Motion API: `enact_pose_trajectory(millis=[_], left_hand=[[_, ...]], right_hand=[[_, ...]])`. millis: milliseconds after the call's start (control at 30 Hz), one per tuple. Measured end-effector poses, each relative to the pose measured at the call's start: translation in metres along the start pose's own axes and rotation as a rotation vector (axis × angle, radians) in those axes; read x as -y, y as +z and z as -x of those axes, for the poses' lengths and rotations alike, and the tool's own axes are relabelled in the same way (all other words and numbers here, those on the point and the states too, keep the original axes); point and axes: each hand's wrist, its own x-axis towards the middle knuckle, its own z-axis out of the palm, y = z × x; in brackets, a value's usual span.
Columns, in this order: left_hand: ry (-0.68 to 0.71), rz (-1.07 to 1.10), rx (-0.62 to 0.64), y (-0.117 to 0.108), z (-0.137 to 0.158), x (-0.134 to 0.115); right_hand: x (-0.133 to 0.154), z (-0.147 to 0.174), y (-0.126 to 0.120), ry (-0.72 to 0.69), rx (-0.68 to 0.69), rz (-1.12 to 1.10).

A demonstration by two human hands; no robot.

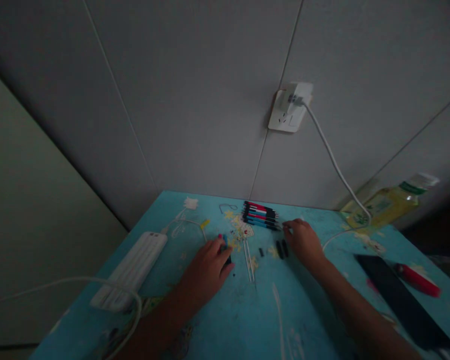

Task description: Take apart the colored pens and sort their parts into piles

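Note:
My left hand (209, 262) rests on the blue table, its fingers apart over a blue and black pen barrel (225, 241), partly hidden beneath them. My right hand (303, 241) is closed in a pinch beside the tips of a row of pens (260, 216) with black, red, white and blue bodies. What the pinch holds is too small to make out. Between the hands lie two thin white tubes (248, 260), a short dark piece (261, 252) and two black grips (281, 249). Small pieces on a patterned patch (243, 230) sit before the pens.
A white power strip (131, 270) with its cable is at left. To the right are a dark flat strip (401, 300), a red-handled object (419, 280) and a tilted bottle of yellow liquid (388, 205). A white cable runs from the wall socket (288, 112) down to the table.

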Motion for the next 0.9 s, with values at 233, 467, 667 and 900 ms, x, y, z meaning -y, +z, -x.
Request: enact_pose_trajectory(millis=[233,467,667,900], left_hand=[[0.015,0.044,0.017,0.005,-0.001,0.006],[0.021,-0.002,0.061,0.007,-0.005,0.009],[0.022,-0.037,0.056,0.005,-0.005,0.006],[0.022,-0.025,0.029,0.001,-0.004,0.004]], right_hand=[[-0.025,-0.021,0.022,0.023,0.074,0.029],[-0.024,-0.023,0.023,0.03,0.075,0.044],[-0.008,-0.015,0.008,-0.031,0.055,0.015],[0.048,-0.003,0.013,-0.267,0.168,-0.075]])
